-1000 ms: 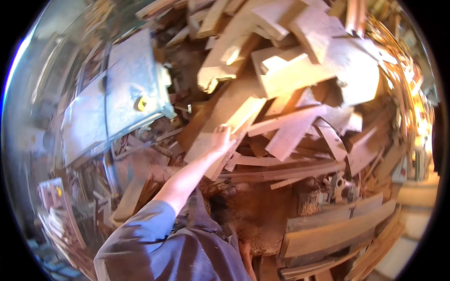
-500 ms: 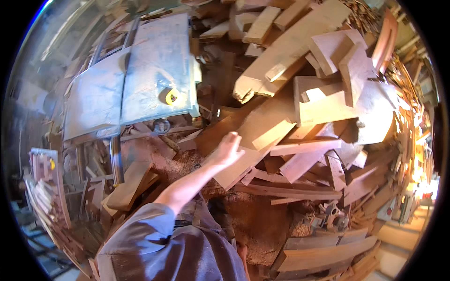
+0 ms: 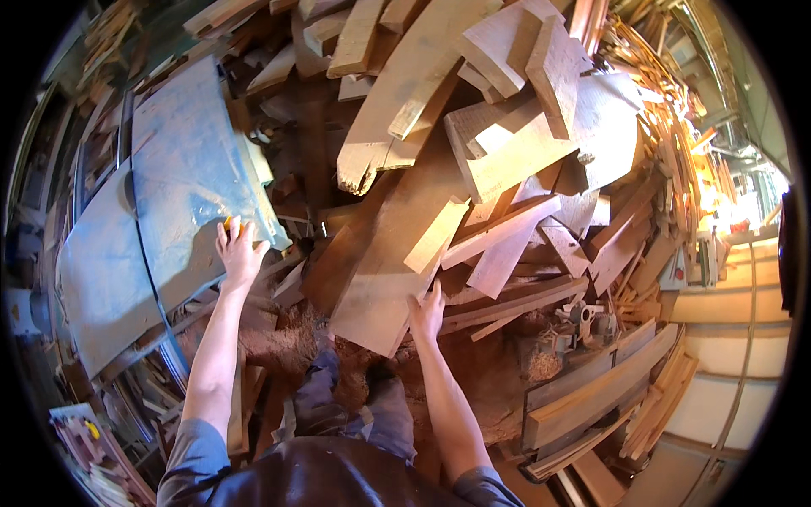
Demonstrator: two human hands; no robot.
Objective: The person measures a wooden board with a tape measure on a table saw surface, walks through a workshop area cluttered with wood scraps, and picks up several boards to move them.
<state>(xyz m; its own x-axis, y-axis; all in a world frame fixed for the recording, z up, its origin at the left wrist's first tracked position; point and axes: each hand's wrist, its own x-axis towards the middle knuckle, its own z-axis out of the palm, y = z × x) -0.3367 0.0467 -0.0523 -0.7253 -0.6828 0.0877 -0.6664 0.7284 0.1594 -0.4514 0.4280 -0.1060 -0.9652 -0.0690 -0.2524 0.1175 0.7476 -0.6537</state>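
My left hand reaches over the dusty blue-grey machine table. Its fingers are spread at a small yellow-orange tape measure, mostly hidden behind them, and the thumb stands apart. A wide brown board slants across the middle, its near end toward my legs. At that board's right edge my right hand grips, thumb on the upper face and fingers along the side. A short pale offcut lies on the board, just beyond my right hand.
Thick planks and angled wood blocks are heaped beyond the board. Long timbers lie at the lower right, near a metal machine part with shavings. Sawdust covers the floor by my feet. Thin strips pile at the far right.
My left hand has moved left from above the board to the tape measure on the machine table. My right hand has come into view at the board's edge. The view has shifted.
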